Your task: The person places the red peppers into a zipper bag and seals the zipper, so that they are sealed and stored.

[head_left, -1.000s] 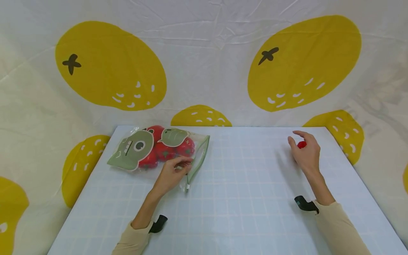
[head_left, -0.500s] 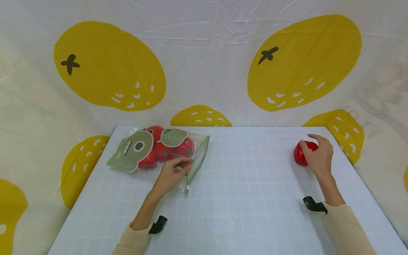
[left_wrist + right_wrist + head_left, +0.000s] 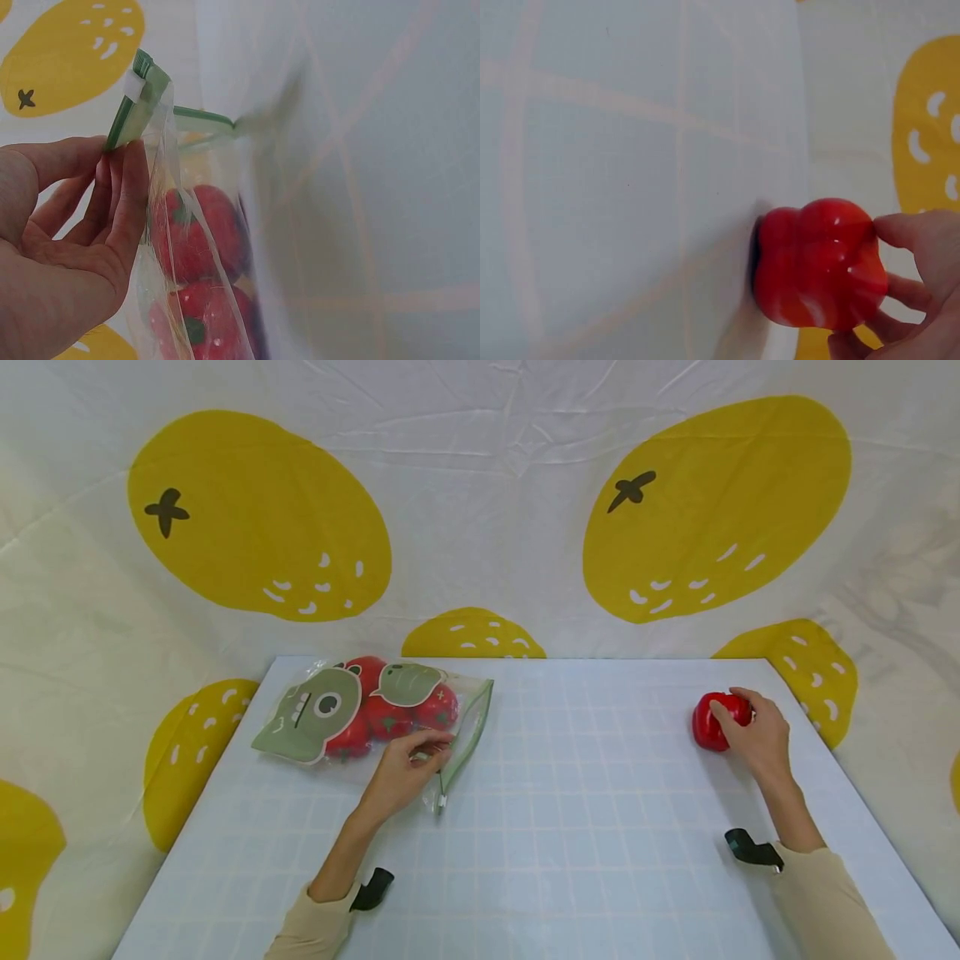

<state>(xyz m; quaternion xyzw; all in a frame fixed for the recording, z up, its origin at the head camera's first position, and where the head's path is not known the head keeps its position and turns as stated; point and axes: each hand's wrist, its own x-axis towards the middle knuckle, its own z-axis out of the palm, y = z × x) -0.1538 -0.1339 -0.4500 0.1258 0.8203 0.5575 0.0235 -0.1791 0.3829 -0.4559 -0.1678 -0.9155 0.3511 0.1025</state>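
Note:
My left hand [image 3: 402,770] pinches the green zip edge of a clear zip bag [image 3: 171,139] between thumb and fingers. A green cartoon face is printed on the bag. Inside it lie several red tomatoes [image 3: 388,717] with green stem ends, partly covered by the print. At the right of the table, my right hand [image 3: 763,739] grips a shiny red bell pepper [image 3: 821,262] from its right side. The thumb is on one side and the fingertips reach the other. The pepper appears to rest on the table.
A pale blue table [image 3: 570,827] with a white grid pattern lies below both hands. White cloth [image 3: 487,527] printed with yellow fruit hangs behind and beside it. A black wrist camera [image 3: 372,888] sits at the left cuff, another [image 3: 752,850] at the right.
My right hand has moved right and towards me, uncovering the red pepper, and its fingers have closed in on it. The left hand and the bag have stayed in place.

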